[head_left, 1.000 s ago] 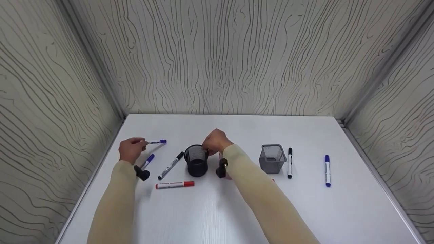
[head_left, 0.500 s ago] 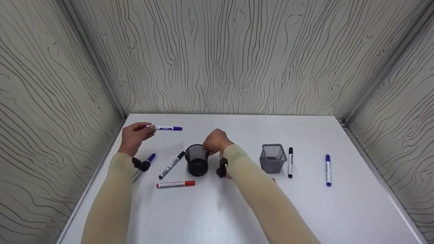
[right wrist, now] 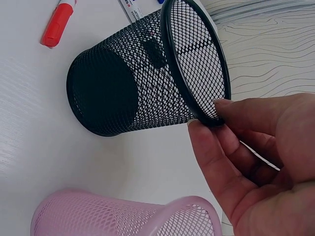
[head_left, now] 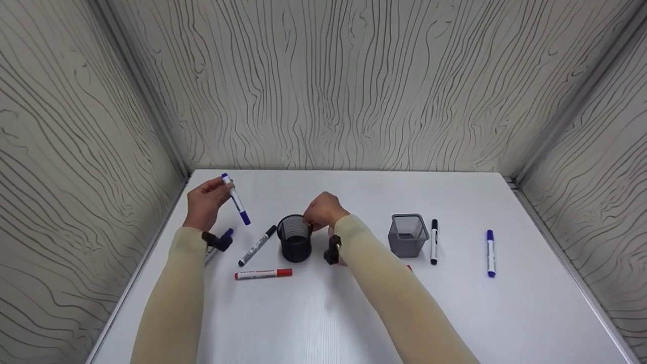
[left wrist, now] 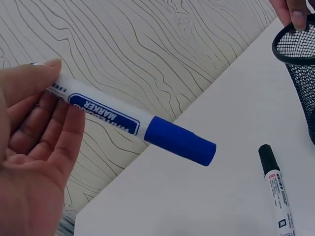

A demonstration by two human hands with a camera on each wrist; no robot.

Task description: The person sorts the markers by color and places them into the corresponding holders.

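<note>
My left hand (head_left: 204, 205) pinches a blue whiteboard marker (left wrist: 110, 113) near its tail end, between thumb and fingers. In the head view the marker slants with its blue cap down and to the right, above the table left of the black cup. My right hand (right wrist: 266, 152) grips the rim of a round black mesh pen cup (right wrist: 123, 81), thumb inside and fingers outside. The cup (head_left: 295, 242) stands on the table. Close beside it is a pink mesh cup (right wrist: 98, 216), mostly hidden behind my right wrist in the head view.
On the white table (head_left: 313, 318) lie a black marker (head_left: 258, 246), a red marker (head_left: 263, 274) and a blue marker partly under my left wrist. Farther right stand a square grey mesh holder (head_left: 408, 237), a black marker (head_left: 434, 242) and a blue marker (head_left: 491, 254). Patterned walls enclose the table.
My left hand has lifted the blue marker off the table and tilted it from level to cap-down. The right hand has stayed at the black cup's rim.
</note>
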